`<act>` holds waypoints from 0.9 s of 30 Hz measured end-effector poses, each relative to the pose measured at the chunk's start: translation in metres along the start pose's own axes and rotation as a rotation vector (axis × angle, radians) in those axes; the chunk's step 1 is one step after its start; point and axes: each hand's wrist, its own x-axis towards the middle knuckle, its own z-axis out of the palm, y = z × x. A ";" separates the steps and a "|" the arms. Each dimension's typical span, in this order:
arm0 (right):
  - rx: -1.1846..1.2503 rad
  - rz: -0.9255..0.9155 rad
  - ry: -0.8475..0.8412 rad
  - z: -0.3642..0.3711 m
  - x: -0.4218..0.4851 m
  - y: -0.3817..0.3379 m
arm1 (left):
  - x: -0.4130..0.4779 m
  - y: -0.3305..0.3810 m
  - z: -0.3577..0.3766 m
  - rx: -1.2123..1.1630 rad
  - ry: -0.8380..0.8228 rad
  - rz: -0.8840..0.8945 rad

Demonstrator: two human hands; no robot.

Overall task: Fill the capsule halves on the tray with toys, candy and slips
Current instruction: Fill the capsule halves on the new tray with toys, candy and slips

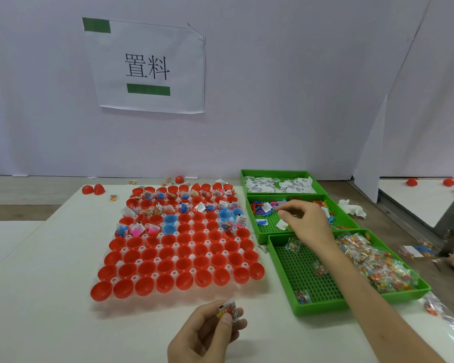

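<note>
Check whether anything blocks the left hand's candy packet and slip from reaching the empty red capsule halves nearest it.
Nothing visible does. The left hand holds the packet and slip just in front of the tray's near row of empty red halves, with only bare table between them.

Capsule halves [182,264]: we see smooth, glossy plastic, mostly red, a few blue.
Tray [142,297]: we take it for thin, translucent, whitish plastic.
Green bins [323,309]: we see matt plastic with perforated grid floors.
Slips [278,185]: we read them as white printed paper.
Candy packets [378,265]: we see clear, shiny, crinkled film.
Table [50,297]: we see a smooth, matt, off-white top.
Sign [147,66]: we see white paper, one corner curling, with green tape strips.
Wall [286,87]: we see a flat, matt, pale surface.
Tissue [351,208]: we see crumpled white soft paper.
</note>
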 end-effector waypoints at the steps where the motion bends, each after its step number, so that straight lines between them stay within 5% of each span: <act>1: 0.027 0.004 0.047 -0.002 0.000 0.000 | 0.000 0.000 0.000 0.002 0.001 0.001; 6: 0.129 0.056 0.159 -0.005 -0.002 0.002 | -0.001 0.000 0.000 0.011 0.006 0.016; 20: 0.251 0.122 0.111 -0.005 -0.002 0.003 | -0.003 -0.001 0.002 0.001 0.012 0.034; 27: 0.074 0.073 0.101 -0.002 0.002 0.009 | -0.002 -0.003 0.002 -0.010 0.009 0.041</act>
